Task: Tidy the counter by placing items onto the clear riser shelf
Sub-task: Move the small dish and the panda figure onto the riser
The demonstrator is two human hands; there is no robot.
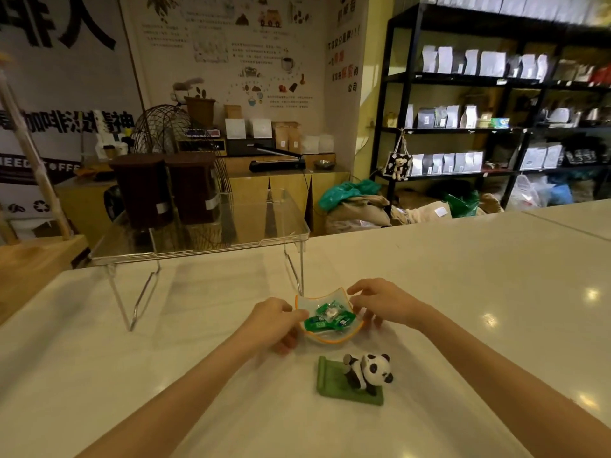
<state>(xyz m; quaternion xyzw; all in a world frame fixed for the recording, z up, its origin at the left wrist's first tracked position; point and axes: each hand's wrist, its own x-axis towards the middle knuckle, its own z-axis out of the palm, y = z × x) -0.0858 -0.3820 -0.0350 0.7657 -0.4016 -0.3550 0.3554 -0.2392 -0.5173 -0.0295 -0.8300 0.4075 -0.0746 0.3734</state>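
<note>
A small glass dish with an orange rim (325, 337) holds several green-wrapped candies (329, 317) and sits on the white counter (463, 309). My left hand (277, 322) grips the dish's left edge, and my right hand (380, 302) holds its right edge. Just in front of the dish stands a panda figure (368, 371) on a green base (334, 385). The clear riser shelf (198, 236) stands behind the dish at the counter's far left, with nothing on its top.
A wooden block (36, 259) lies left of the riser at the counter's edge. Behind the counter are brown bins (165, 190), a wire fan (165, 130), sacks on the floor and black shelving (496, 127) with bags.
</note>
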